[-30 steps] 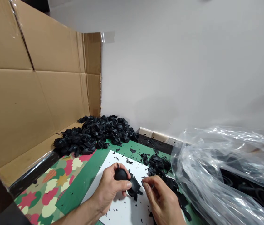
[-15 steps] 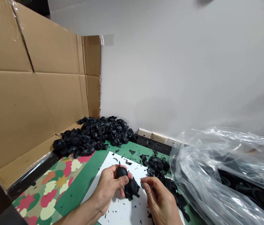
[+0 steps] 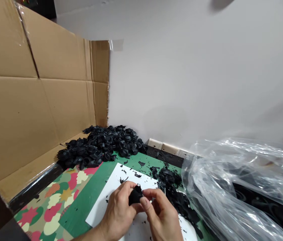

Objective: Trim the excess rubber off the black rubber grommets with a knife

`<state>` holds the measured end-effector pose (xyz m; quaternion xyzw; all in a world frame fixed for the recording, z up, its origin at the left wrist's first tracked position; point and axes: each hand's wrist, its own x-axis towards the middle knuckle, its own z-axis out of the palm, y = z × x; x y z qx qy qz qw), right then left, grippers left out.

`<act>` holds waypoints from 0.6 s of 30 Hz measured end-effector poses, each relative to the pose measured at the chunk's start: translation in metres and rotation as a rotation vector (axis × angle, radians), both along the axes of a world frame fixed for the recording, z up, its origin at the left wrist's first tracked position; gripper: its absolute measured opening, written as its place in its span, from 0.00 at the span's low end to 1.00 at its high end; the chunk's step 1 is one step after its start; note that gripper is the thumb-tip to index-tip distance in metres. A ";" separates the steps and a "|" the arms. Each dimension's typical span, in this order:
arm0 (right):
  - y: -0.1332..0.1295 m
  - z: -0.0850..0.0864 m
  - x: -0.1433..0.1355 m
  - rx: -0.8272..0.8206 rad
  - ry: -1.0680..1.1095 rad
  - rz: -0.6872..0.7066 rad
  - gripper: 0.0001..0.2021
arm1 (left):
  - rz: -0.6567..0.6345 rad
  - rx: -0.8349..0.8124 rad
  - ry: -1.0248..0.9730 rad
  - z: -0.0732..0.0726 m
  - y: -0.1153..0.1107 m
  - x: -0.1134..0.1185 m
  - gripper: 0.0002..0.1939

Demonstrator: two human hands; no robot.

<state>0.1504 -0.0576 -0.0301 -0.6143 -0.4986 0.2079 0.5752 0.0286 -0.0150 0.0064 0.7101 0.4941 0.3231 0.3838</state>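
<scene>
A black ribbed rubber part [image 3: 135, 195] with a ragged upper edge is held above a white sheet [image 3: 101, 197]. My left hand [image 3: 118, 209] is closed around it from the left, covering much of its body. From the right, my right hand [image 3: 163, 214] pinches at the part's edge with thumb and forefinger; any small scrap between those fingertips is hidden. Thin black shreds [image 3: 123, 180] lie on the sheet just beyond my left hand.
A heap of similar black rubber parts [image 3: 106, 144] rests at the back left beside a cardboard wall [image 3: 63, 100]. Torn black scraps [image 3: 170, 177] pile up right of the sheet. Further right bulges a clear plastic bag [image 3: 216, 177] with black items inside. Green board [image 3: 81, 197] lies underneath.
The rubber part has been turned, so its smooth round end no longer shows and its ribs face up. My right hand has moved left from apart to touching its edge.
</scene>
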 end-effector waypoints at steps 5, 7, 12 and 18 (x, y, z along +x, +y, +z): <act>0.002 0.008 -0.012 -0.028 -0.097 -0.089 0.11 | -0.014 0.317 0.155 -0.017 -0.005 -0.001 0.09; 0.003 0.009 -0.009 -0.095 -0.047 -0.051 0.13 | -0.021 0.365 0.172 -0.018 -0.005 -0.001 0.10; 0.005 -0.002 0.007 -0.197 0.097 0.048 0.15 | 0.008 0.124 0.088 -0.004 -0.001 0.002 0.05; 0.010 -0.010 0.000 -0.222 0.208 -0.053 0.19 | -0.073 0.177 0.056 0.000 -0.002 0.000 0.08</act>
